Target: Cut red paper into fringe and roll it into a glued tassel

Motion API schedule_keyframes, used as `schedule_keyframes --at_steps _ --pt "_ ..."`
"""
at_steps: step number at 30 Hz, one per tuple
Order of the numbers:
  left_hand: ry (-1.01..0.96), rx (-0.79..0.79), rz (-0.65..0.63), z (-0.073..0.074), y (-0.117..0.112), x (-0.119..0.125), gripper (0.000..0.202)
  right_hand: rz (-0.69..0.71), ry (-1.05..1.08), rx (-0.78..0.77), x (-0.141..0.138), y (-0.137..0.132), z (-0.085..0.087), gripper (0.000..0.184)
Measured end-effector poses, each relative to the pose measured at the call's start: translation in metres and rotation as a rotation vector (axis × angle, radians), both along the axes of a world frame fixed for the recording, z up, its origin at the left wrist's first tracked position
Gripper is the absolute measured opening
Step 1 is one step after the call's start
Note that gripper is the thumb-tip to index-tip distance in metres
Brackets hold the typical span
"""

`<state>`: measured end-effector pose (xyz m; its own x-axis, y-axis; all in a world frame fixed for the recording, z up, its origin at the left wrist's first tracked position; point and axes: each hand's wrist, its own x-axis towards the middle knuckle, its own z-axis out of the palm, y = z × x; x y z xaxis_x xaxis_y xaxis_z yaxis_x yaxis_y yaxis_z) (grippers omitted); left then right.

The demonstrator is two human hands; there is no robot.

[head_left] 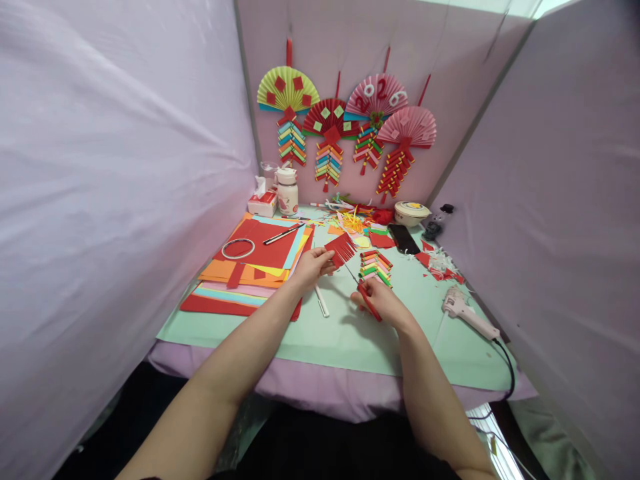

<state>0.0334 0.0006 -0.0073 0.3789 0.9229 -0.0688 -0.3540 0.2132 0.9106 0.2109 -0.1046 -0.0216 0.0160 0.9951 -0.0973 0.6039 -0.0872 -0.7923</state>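
Observation:
My left hand [316,265] pinches a piece of red paper [339,248] whose far right side is cut into a fringe of thin strips. In my right hand [383,300] is a pair of scissors with red handles [369,301]; the blades point up and left, their tips close to the lower edge of the fringe. Just beyond the right hand, a row of rolled paper firecrackers [376,268] in red, yellow, green and pink lies on the table. A white pen [321,301] lies between the two forearms.
Stacked coloured paper [240,303] on the left carries a tape roll [238,249] and a utility knife [283,234]. To the right are a phone [403,239], paper scraps [440,263] and a corded glue gun [470,315]. A bottle [287,191] stands behind; paper fans [377,97] hang on the back wall.

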Motion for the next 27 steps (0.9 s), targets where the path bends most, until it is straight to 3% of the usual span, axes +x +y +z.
schedule_keyframes --at_steps 16,27 --pt "0.054 -0.029 0.008 0.001 0.000 -0.001 0.020 -0.016 0.011 0.013 0.002 0.000 -0.002 0.035" --pt "0.123 -0.042 -0.100 0.004 -0.006 -0.002 0.022 -0.020 0.005 0.028 0.003 0.002 -0.008 0.030"
